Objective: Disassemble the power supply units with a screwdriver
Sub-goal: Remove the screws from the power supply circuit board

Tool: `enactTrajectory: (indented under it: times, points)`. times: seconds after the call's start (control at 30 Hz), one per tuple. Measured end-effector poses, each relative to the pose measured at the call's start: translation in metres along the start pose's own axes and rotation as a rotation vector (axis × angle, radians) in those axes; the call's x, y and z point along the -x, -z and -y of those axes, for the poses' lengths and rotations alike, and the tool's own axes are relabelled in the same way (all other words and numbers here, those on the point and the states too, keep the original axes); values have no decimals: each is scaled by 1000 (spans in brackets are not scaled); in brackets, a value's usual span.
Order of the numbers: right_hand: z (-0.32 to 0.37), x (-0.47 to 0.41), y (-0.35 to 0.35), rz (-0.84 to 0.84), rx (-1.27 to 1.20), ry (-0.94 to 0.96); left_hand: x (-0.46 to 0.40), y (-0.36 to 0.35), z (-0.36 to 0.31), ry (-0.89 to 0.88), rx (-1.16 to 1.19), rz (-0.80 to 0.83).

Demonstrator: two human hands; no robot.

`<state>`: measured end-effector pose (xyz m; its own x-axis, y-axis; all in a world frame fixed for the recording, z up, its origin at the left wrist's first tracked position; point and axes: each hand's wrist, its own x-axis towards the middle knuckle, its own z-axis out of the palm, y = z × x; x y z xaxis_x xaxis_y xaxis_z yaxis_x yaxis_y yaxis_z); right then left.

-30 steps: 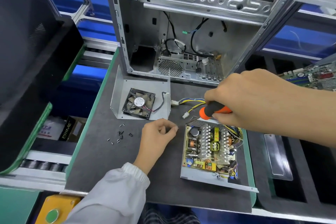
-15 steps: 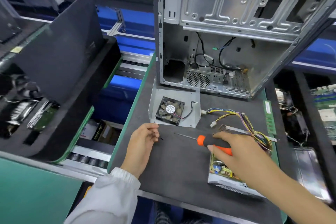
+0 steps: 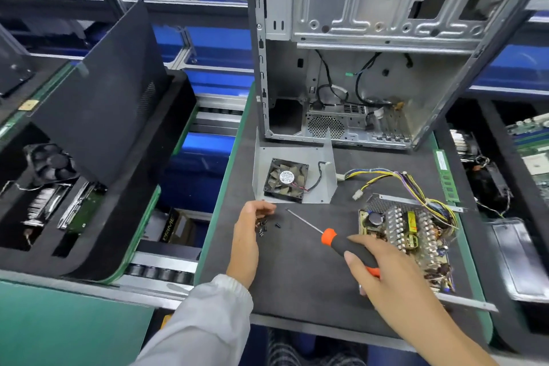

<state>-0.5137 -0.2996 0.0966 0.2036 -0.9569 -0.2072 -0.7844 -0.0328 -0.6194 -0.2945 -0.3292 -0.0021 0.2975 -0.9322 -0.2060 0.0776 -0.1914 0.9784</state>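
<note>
1. Dark bench mat (image 3: pixel 297 276), open PC case (image 3: pixel 371 68) at the far edge.
2. PSU board (image 3: pixel 407 235) lies uncovered, touching the right hand (image 3: pixel 395 285).
3. Right fingers wrap the screwdriver (image 3: pixel 341 242), tip off the board.
4. Left hand (image 3: pixel 248 235), fingers loosely curled over loose screws (image 3: pixel 263 227).
5. Likely parking removed screws; next needs the tip seated on a remaining board screw.

Tabletop (image 3: pixel 297 276): case (image 3: pixel 356 68) at rear; fan (image 3: pixel 286 180) on plate (image 3: pixel 325 184) before it; screws (image 3: pixel 264 227) before plate, left; screwdriver (image 3: pixel 341 242) right of screws; power supply (image 3: pixel 407 238) farther right, wires (image 3: pixel 395 178) behind it.
</note>
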Motion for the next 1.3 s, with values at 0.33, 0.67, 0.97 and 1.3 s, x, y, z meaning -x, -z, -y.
enactTrajectory:
  times: [0.33, 0.67, 0.97, 1.3]
  points:
    - [-2, 17, 9, 42, -477, -201, 8, -7, 3, -252, -95, 126]
    - [-28, 0, 77, 201, -386, -282, 11, -87, -36, -344, -510, 362]
    - [-83, -40, 84, -11, 545, -231, 6, -147, -38, -25, -846, 464]
    - [-87, -48, 72, 66, 380, -241, 6, -159, -35, -36, -863, 403]
